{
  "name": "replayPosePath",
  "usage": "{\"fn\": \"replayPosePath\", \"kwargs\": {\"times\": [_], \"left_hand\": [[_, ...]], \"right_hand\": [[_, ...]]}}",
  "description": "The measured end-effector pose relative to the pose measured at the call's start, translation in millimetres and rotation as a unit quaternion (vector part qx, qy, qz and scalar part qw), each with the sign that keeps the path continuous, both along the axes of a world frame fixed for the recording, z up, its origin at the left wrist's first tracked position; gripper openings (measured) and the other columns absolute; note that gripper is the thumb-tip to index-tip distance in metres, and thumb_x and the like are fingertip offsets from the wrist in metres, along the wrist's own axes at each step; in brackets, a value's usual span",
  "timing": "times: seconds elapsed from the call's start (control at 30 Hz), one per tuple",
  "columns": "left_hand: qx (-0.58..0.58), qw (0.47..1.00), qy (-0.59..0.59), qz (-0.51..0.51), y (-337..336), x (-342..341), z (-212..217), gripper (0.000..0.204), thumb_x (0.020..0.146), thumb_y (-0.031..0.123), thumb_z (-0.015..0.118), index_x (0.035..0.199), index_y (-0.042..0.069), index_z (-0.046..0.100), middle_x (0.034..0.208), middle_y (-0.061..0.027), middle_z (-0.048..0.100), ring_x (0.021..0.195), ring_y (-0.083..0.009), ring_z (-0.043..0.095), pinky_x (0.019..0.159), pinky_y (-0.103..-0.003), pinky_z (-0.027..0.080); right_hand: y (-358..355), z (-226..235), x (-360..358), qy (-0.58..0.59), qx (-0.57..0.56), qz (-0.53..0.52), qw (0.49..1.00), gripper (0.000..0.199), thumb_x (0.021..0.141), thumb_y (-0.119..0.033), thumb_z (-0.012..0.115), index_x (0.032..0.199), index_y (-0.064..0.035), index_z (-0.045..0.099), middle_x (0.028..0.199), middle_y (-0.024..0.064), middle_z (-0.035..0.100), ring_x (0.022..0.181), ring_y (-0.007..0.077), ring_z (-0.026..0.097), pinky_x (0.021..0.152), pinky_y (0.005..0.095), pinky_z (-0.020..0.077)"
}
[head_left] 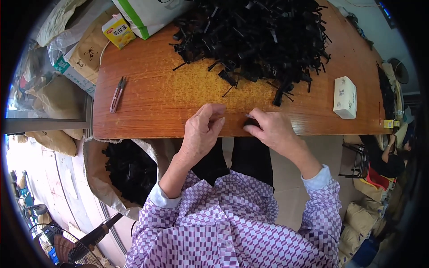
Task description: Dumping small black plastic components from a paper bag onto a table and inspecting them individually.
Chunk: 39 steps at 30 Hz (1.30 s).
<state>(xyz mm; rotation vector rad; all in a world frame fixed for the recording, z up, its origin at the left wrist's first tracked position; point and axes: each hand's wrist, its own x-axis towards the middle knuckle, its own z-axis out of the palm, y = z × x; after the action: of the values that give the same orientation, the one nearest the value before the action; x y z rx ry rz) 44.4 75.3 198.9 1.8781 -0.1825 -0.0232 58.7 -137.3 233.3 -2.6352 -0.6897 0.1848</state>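
Both my hands are just above the near edge of the brown wooden table. My left hand (202, 130) is loosely curled, its thumb apart from the fingertips, and nothing shows between them. To its right, my right hand (275, 129) pinches a small black plastic piece (251, 121) between thumb and fingers; most of the piece is hidden. Beyond the hands, a large heap of black plastic parts (263, 40) with thin stems covers the far middle of the table. A few loose parts (228, 78) lie at the heap's near edge.
Thread snips (117, 94) lie at the table's left. A white tissue pack (345, 98) sits at the right. A yellow box (118, 31) and bags stand far left. Below the left edge, an open sack (95, 178) holds more black parts. Another person (393, 154) sits far right.
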Motion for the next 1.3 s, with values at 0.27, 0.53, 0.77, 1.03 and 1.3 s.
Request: {"fn": "replayPosePath", "kwargs": {"times": [0.27, 0.53, 0.77, 1.03, 1.3], "left_hand": [[-0.043, 0.983, 0.129, -0.125, -9.6, -22.9, 25.6, 0.066, 0.078, -0.005, 0.065, 0.136, 0.006, 0.033, 0.113, -0.0101, 0.052, 0.083, -0.0124, 0.061, 0.07, -0.024, 0.051], [-0.245, 0.961, 0.102, -0.075, 0.7, -34.1, 24.9, 0.057, 0.083, 0.005, 0.067, 0.132, 0.004, 0.039, 0.102, -0.008, 0.06, 0.082, -0.0101, 0.062, 0.069, -0.021, 0.051], [-0.226, 0.972, 0.068, 0.022, 4.5, -48.1, 18.5, 0.038, 0.087, 0.009, 0.063, 0.122, 0.004, 0.049, 0.095, -0.0036, 0.061, 0.075, -0.0069, 0.06, 0.061, -0.017, 0.047], [-0.301, 0.946, 0.107, 0.064, 13.3, -61.7, 26.0, 0.029, 0.087, 0.003, 0.061, 0.116, 0.002, 0.053, 0.091, -0.0014, 0.057, 0.075, -0.0053, 0.055, 0.067, -0.019, 0.049], [-0.302, 0.946, 0.083, 0.082, 19.7, -82.1, 37.1, 0.033, 0.087, 0.001, 0.06, 0.119, 0.002, 0.053, 0.092, -0.0023, 0.058, 0.076, -0.0055, 0.056, 0.066, -0.019, 0.049]], "right_hand": [[23.0, 1.8, 3.4, 0.22, 0.342, -0.113, 0.907, 0.019, 0.09, -0.02, 0.061, 0.091, -0.0021, 0.058, 0.071, -0.0074, 0.05, 0.061, -0.0002, 0.042, 0.052, 0.017, 0.0377], [56.3, 2.5, -19.9, 0.321, 0.549, -0.159, 0.755, 0.016, 0.093, -0.025, 0.056, 0.094, -0.0089, 0.056, 0.067, -0.0091, 0.046, 0.051, -0.0019, 0.036, 0.044, 0.0148, 0.0262], [78.2, 5.3, -33.8, 0.324, 0.569, -0.182, 0.734, 0.017, 0.094, -0.023, 0.054, 0.092, -0.0065, 0.054, 0.064, -0.0087, 0.044, 0.052, -0.0012, 0.037, 0.046, 0.0163, 0.0292], [83.5, 3.7, -46.4, 0.295, 0.532, -0.125, 0.783, 0.029, 0.096, -0.031, 0.049, 0.108, -0.0048, 0.054, 0.066, -0.0085, 0.043, 0.051, -0.0003, 0.035, 0.045, 0.0165, 0.0252], [85.2, 22.0, -68.2, 0.326, 0.482, -0.07, 0.81, 0.033, 0.098, -0.027, 0.044, 0.121, -0.0036, 0.048, 0.079, -0.0046, 0.049, 0.062, 0.0007, 0.043, 0.053, 0.015, 0.036]]}}
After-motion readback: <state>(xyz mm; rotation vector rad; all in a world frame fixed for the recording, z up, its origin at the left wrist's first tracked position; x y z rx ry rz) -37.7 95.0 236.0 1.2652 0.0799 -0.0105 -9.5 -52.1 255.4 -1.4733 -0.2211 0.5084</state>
